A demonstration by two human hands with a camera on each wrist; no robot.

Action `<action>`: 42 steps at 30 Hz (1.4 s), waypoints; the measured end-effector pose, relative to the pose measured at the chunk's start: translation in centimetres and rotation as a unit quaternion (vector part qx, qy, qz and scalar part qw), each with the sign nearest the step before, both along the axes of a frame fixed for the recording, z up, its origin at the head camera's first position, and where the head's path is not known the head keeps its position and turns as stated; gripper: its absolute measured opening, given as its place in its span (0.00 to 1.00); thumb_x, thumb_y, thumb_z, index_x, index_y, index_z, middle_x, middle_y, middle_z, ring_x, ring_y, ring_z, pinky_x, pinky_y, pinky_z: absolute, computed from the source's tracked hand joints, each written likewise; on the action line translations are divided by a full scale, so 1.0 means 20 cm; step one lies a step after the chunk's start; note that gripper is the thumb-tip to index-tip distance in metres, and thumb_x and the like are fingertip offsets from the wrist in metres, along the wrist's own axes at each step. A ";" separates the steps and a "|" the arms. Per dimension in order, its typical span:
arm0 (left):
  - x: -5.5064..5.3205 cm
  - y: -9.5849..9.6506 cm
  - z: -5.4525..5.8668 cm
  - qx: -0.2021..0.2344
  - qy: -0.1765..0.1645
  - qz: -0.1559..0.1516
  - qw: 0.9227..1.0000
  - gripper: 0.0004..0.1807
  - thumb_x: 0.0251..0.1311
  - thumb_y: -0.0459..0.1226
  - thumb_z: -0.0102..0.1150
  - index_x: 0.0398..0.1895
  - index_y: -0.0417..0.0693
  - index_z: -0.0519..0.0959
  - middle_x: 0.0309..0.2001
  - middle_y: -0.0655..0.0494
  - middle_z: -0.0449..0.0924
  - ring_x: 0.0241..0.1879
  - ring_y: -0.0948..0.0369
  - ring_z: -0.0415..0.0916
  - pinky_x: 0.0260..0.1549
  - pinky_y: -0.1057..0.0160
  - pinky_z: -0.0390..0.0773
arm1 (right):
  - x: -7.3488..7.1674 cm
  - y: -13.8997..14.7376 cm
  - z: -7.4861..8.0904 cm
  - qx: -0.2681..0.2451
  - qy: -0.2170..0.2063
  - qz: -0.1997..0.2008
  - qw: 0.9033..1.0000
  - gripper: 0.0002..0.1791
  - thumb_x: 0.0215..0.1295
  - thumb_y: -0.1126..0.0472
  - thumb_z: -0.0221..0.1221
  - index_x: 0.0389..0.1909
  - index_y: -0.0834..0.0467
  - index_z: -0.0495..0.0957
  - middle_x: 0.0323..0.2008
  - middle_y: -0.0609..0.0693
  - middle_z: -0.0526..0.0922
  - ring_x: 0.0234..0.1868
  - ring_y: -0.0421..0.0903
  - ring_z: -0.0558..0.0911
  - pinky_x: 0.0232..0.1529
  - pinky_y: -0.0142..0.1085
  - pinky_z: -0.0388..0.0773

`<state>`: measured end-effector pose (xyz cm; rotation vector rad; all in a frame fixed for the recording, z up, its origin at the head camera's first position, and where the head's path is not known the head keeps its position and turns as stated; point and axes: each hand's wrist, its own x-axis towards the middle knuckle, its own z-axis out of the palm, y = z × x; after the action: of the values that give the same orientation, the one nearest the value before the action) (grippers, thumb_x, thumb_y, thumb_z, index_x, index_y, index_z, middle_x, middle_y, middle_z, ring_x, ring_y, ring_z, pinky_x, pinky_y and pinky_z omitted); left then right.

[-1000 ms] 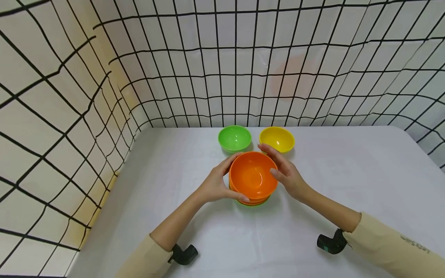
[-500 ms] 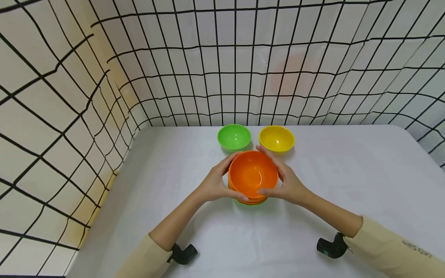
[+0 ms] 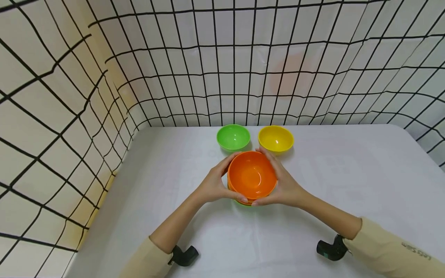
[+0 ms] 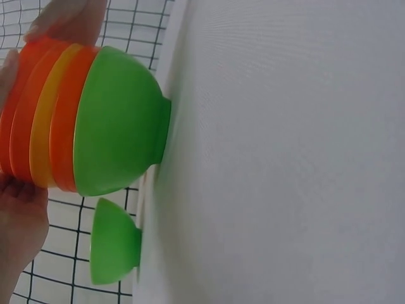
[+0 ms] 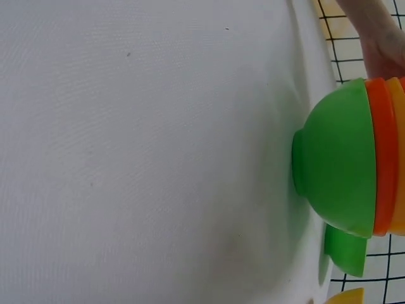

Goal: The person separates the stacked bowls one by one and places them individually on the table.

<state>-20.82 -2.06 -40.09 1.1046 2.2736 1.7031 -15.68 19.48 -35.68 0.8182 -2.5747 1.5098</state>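
Observation:
A stack of nested bowls stands in the middle of the white table, with an orange bowl (image 3: 252,175) on top. Beneath it the left wrist view shows another orange, a yellow (image 4: 45,117), an orange and, lowest, a green bowl (image 4: 117,123), whose base appears to rest on the table. My left hand (image 3: 216,183) grips the stack's left side, thumb in front and fingers behind. From the right, my right hand (image 3: 286,185) holds it likewise, the two thumbs nearly meeting at the front. Most of the fingers are hidden behind the bowls.
Behind the stack, a separate green bowl (image 3: 233,138) and a yellow bowl (image 3: 276,139) stand side by side near the table's (image 3: 347,173) far edge. Black grid netting (image 3: 226,69) lines the back and the sides. Each wrist carries a dark camera mount (image 3: 185,255).
My right hand has closed in on the stack, its thumb swinging from the right rim round to the front. The left hand keeps its grip, and the bowls hardly move.

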 end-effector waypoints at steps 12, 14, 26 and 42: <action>0.00 0.00 0.00 -0.003 -0.003 -0.006 1.000 0.58 0.27 0.39 0.81 0.67 0.63 0.57 0.61 0.68 0.65 0.61 0.67 0.63 0.62 0.61 0.65 | -0.02 0.01 -0.05 0.016 0.031 -0.007 0.999 0.68 0.26 0.65 0.78 0.70 0.63 0.45 0.65 0.61 0.58 0.62 0.56 0.63 0.55 0.52 0.73; 0.00 0.00 0.00 -0.005 -0.002 -0.005 1.000 0.58 0.27 0.39 0.81 0.67 0.63 0.57 0.61 0.69 0.65 0.61 0.68 0.63 0.62 0.62 0.65 | -0.04 0.03 -0.09 0.022 0.043 -0.008 0.999 0.69 0.26 0.63 0.79 0.70 0.62 0.45 0.66 0.59 0.58 0.62 0.55 0.63 0.54 0.52 0.73; 0.07 0.00 0.13 0.013 -0.006 -0.024 1.000 0.54 0.30 0.31 0.78 0.66 0.44 0.59 0.61 0.52 0.66 0.60 0.60 0.65 0.61 0.59 0.66 | -0.09 0.06 -0.16 0.025 0.058 -0.012 0.998 0.67 0.28 0.53 0.79 0.71 0.49 0.48 0.66 0.50 0.60 0.62 0.49 0.65 0.54 0.48 0.74; 0.05 0.01 0.11 -0.023 0.001 -0.014 1.000 0.57 0.30 0.34 0.79 0.68 0.48 0.56 0.63 0.55 0.65 0.61 0.60 0.64 0.60 0.60 0.67 | -0.09 0.06 -0.18 0.015 0.039 -0.019 0.999 0.65 0.31 0.56 0.78 0.71 0.48 0.48 0.67 0.51 0.59 0.63 0.50 0.64 0.55 0.50 0.73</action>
<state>-19.72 -1.89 -37.93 1.1239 2.2757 1.6324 -17.40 20.77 -39.27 0.8097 -2.5490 1.4034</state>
